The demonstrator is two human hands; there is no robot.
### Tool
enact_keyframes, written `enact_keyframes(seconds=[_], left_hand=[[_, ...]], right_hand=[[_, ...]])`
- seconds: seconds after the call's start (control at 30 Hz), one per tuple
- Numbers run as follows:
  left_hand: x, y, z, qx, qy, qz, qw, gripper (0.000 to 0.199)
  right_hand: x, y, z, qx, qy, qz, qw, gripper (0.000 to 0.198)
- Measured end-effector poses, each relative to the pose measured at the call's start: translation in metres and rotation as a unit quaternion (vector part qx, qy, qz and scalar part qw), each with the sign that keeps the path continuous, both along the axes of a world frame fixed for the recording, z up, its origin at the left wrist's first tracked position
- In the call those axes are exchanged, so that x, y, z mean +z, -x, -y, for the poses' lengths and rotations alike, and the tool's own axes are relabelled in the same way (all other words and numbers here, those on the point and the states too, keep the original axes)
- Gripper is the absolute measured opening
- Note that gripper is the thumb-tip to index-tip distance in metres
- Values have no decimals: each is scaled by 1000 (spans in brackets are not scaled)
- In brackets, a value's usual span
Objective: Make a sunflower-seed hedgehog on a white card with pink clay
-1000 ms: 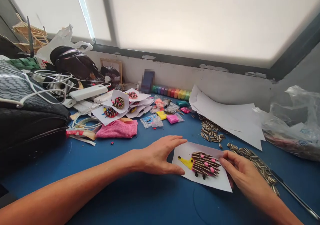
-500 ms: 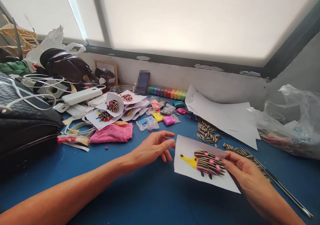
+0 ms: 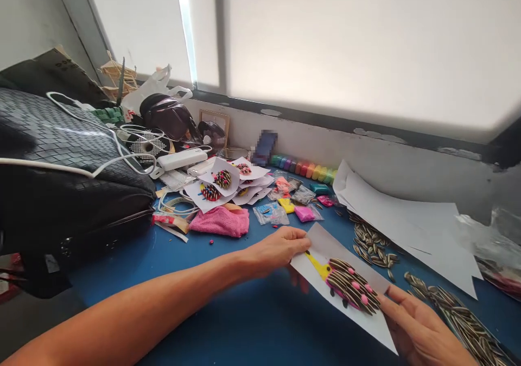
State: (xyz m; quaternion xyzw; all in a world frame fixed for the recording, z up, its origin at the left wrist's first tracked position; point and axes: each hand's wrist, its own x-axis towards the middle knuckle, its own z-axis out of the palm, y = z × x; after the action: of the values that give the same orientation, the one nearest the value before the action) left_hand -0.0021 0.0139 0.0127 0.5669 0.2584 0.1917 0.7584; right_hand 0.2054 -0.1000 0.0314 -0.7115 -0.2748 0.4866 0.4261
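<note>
Between my hands, above the blue tabletop, is a white paper card (image 3: 358,322) bearing a hedgehog picture (image 3: 352,284). Its snout is yellow clay, and striped sunflower seeds form the spines, dotted with pink clay balls. My left hand (image 3: 283,252) pinches the card's left edge, thumb on top and fingers partly hidden beneath. At the right edge my right hand (image 3: 419,322) grips the card, its thumb close to the spines. The card tilts down towards the right.
Loose sunflower seeds (image 3: 372,246) lie beside a stack of white paper (image 3: 399,219). Finished hedgehog cards (image 3: 217,192) are piled near a pink cloth (image 3: 222,222). Clay packets (image 3: 305,213) sit mid-table, with a row of coloured clay (image 3: 305,169) behind. A black woven bag (image 3: 73,165) stands left.
My left hand has closed on the card's left edge, where before it was apart from it. The card has tilted further down to the right. The view has turned left.
</note>
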Motion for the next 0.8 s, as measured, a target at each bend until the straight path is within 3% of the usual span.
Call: enact_keyframes(seconds=[0.1, 0.27, 0.37, 0.5, 0.57, 0.63, 0.7, 0.8], left_hand=[[1, 2, -10, 42, 1, -16, 999, 27], [-8, 1, -21, 77, -61, -67, 993, 25], [-14, -1, -17, 66, -139, -110, 982, 24], [-16, -3, -2, 61, -282, -143, 947, 14], [-17, -4, 4, 35, -378, -169, 909, 8], [-18, -4, 7, -11, -516, -219, 828, 8], [-20, -4, 8, -35, -601, -257, 756, 10], [-23, -5, 8, -41, -635, -276, 721, 9]], right_hand=[[11, 4, -11, -36, 6, -6, 999, 40], [21, 2, -36, -64, -45, -47, 996, 35], [20, 2, -54, -44, -78, -59, 994, 27], [19, 12, -89, 2, -118, -78, 990, 13], [21, 23, -111, 7, -128, -81, 988, 8], [23, 36, -137, 8, -138, -87, 987, 20], [25, 50, -164, 7, -150, -94, 984, 37], [25, 70, -203, 5, -165, -107, 980, 38]])
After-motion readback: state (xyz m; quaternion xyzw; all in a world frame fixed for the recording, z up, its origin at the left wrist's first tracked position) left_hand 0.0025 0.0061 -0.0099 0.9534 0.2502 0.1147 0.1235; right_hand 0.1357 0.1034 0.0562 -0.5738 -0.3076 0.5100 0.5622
